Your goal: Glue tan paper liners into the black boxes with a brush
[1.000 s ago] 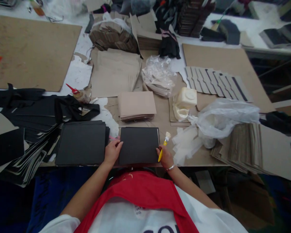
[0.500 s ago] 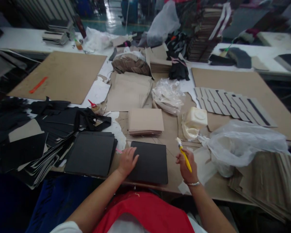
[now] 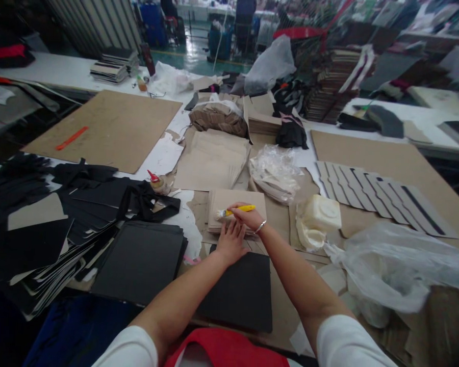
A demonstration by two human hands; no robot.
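A yellow-handled paintbrush (image 3: 246, 208) is gripped in my right hand (image 3: 248, 216), its pale bristles over the left part of a stack of beige cardboard sheets (image 3: 237, 198). My left hand (image 3: 231, 244) lies with fingers spread at the near edge of that stack, just below the brush. Under my left forearm is a black panel (image 3: 248, 290), flat at the table's front edge. To its left sits a pile of similar black panels (image 3: 137, 260). A cut-open plastic jug (image 3: 321, 214) with cream-coloured residue stands to the right of the stack.
Larger beige sheets (image 3: 210, 158) and a crumpled clear plastic bag (image 3: 275, 171) lie behind the stack. A red-capped bottle (image 3: 156, 182) stands at left by black straps (image 3: 145, 199). Grey strips (image 3: 378, 193) overlap on a brown board at right, behind a big plastic bag (image 3: 390, 265).
My right hand has carried the paintbrush leftward and forward from beside the jug to the cardboard stack. My left hand has moved off the black panel to the stack's near edge.
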